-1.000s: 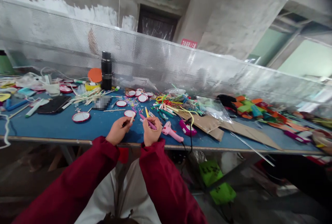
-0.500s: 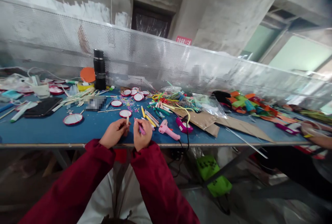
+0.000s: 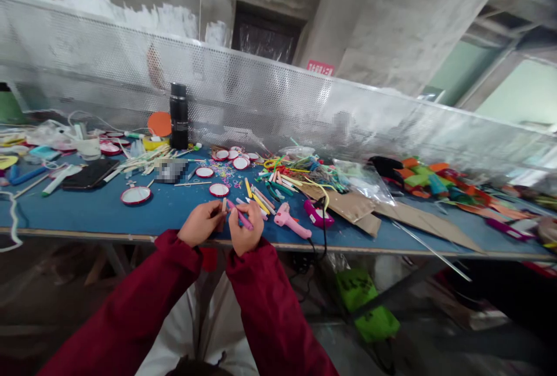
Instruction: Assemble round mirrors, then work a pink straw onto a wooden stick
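Note:
My left hand is closed in a pinch on a short pale stick held upright at the near edge of the blue table. Right beside it, my right hand is closed round a pink pen-like stick whose tip points toward the pale stick. Both hands almost touch. A pink glue gun lies just to the right of my right hand, with a black cord running off the table edge. Loose coloured sticks lie just beyond the hands.
Round red-rimmed discs and a black phone lie to the left, and a black flask stands at the back. Cardboard pieces, a plastic bag and coloured scraps crowd the right. A perforated metal screen runs behind the table.
My hands have drawn closer together, and the pink stick's tip now sits beside the pale stick. The view has shifted slightly as my head moved.

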### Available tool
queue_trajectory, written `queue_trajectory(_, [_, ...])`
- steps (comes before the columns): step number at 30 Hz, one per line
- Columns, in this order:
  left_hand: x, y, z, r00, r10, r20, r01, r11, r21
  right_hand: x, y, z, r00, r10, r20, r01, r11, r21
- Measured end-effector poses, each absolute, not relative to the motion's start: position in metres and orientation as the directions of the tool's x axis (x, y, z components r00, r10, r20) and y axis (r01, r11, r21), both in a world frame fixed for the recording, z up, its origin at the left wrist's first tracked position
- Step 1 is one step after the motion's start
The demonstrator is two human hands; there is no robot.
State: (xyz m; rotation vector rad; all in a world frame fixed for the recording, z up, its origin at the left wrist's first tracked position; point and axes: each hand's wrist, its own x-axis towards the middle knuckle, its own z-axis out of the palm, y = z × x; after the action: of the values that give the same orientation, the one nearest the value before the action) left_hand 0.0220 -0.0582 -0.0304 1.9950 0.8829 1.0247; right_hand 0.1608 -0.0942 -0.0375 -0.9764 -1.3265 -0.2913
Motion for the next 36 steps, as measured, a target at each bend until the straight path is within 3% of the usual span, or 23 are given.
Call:
queue_trajectory(14, [0.0218,-0.06,-0.0273,0.463,0.803,0.376,0.237,-0.521,0.82,0.1601,-0.0954,-0.0361,0.236,0.287,0.929,0.725,0.584,-0.365])
queue_trajectory(21, [0.0219,-0.0585,-0.0292,0.456,0.81,0.37,0.228,-0.508,0.831,0.1599,-0.0952,-0.0378,0.19,0.34,0.921,0.718,0.592,-0.366])
queue_trajectory(36, [0.0211,-0.0603,-0.0279,0.457,0.805,0.38,0.251,-0.526,0.813,0.1596,-0.0953,-0.038,0.174,0.324,0.93,0.729,0.593,-0.344])
